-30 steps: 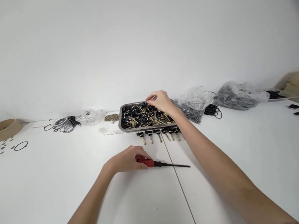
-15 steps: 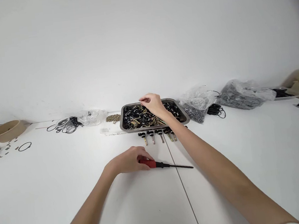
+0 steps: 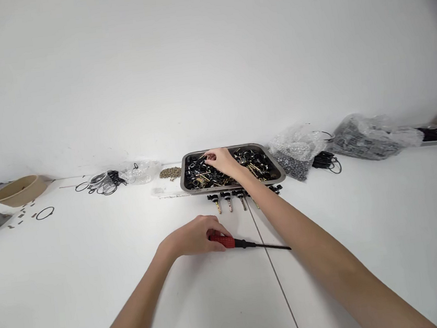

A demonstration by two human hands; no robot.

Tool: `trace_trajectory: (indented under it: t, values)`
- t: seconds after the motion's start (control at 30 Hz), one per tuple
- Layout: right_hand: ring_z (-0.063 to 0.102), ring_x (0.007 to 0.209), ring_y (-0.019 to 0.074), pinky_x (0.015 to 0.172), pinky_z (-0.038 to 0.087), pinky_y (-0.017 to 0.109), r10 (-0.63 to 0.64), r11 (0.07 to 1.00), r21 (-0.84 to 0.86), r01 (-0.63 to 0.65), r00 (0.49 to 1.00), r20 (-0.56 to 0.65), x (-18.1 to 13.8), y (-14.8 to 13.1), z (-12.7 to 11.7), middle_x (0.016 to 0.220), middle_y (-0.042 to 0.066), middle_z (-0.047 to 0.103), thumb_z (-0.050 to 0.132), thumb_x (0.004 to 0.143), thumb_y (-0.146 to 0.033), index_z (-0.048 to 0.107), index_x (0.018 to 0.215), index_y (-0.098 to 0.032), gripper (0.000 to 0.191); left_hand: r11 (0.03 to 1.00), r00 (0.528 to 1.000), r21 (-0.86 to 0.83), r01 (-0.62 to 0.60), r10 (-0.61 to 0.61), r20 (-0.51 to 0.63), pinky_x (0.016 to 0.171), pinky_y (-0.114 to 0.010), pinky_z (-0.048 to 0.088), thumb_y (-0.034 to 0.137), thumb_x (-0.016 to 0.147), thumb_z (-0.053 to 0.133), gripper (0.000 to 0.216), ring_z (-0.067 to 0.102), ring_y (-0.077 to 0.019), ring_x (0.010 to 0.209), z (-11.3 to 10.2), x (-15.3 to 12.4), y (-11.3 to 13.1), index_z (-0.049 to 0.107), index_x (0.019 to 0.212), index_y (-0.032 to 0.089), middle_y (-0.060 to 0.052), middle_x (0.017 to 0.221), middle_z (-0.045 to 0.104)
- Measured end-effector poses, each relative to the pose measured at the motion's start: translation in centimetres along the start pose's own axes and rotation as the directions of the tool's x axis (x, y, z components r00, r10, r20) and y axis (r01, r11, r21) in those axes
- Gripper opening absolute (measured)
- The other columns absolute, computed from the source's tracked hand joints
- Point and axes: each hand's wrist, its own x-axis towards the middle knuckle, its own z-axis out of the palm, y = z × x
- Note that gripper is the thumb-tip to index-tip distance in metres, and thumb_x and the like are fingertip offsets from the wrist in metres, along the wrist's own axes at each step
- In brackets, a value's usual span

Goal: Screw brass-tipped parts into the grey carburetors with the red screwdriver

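Note:
My left hand (image 3: 198, 234) is wrapped round the red handle of a screwdriver (image 3: 222, 241), whose dark shaft points right, low over the white table. My right hand (image 3: 221, 161) is over the left half of a metal tray (image 3: 234, 187), fingers pinched together. What lies between those fingertips, if anything, is too small to make out. Black parts with brass-coloured shafts (image 3: 256, 167) fill the tray. In front of it several similar black parts with shafts (image 3: 227, 201) lie in a row, some hidden behind my right forearm.
Left of the tray are a pile of small brass pieces (image 3: 170, 173), black cord loops (image 3: 102, 182) and a tan bowl (image 3: 20, 192). To the right lie plastic bags of dark parts (image 3: 294, 158), (image 3: 373, 138) and a black cord bundle (image 3: 325, 161). A seam (image 3: 281, 283) crosses the table.
My right hand has lowered slightly toward the parts in the tray. The whole view has shifted, so things appear further right. My left hand still holds the screwdriver.

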Motion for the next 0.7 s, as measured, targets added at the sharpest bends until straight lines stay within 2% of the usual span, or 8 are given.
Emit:
trace_trajectory:
  t: [0.17, 0.37, 0.53, 0.7]
  values:
    - [0.061, 0.076, 0.0161, 0.072, 0.049, 0.029, -0.018, 0.999, -0.033, 0.021, 0.997, 0.069, -0.3, -0.1, 0.3, 0.089, 0.009, 0.069, 0.059, 0.083, -0.015, 0.066, 0.118, -0.013, 0.036, 1.000, 1.000, 0.002, -0.012, 0.012, 0.008, 0.071, -0.028, 0.045, 0.031, 0.080, 0.062, 0.028, 0.055, -0.0153, 0.082, 0.1, 0.1, 0.1, 0.071, 0.106, 0.030, -0.005, 0.104, 0.059]
    - [0.060, 0.082, 0.0162, 0.074, 0.048, 0.028, -0.024, 0.999, -0.037, 0.028, 0.993, 0.116, -0.1, 0.4, 0.4, 0.095, 0.008, 0.066, 0.060, 0.072, -0.006, 0.063, 0.117, -0.014, 0.046, 1.000, 1.000, -0.003, -0.030, 0.030, 0.004, 0.069, -0.027, 0.045, 0.031, 0.079, 0.062, 0.027, 0.054, -0.0147, 0.080, 0.1, 0.1, 0.0, 0.072, 0.104, 0.029, -0.004, 0.101, 0.059]
    - [0.060, 0.082, 0.0161, 0.072, 0.049, 0.027, -0.006, 1.000, -0.003, 0.006, 0.996, 0.091, -0.2, -0.2, -0.1, 0.094, 0.007, 0.065, 0.062, 0.070, -0.009, 0.055, 0.123, -0.014, 0.054, 1.000, 1.000, -0.007, -0.028, 0.028, 0.002, 0.069, -0.027, 0.045, 0.031, 0.079, 0.062, 0.026, 0.055, -0.0151, 0.082, 0.0, 0.1, 0.0, 0.072, 0.104, 0.030, -0.004, 0.102, 0.059]
    - [0.063, 0.084, 0.0167, 0.078, 0.051, 0.030, -0.020, 0.994, 0.104, 0.023, 0.999, -0.026, -0.2, -2.7, -3.0, 0.092, 0.007, 0.067, 0.064, 0.071, -0.013, 0.053, 0.121, -0.014, 0.052, 1.000, 1.000, -0.013, -0.024, 0.024, 0.001, 0.070, -0.027, 0.045, 0.032, 0.079, 0.063, 0.025, 0.055, -0.0150, 0.082, 0.0, 0.0, 0.1, 0.072, 0.103, 0.030, -0.004, 0.101, 0.059]
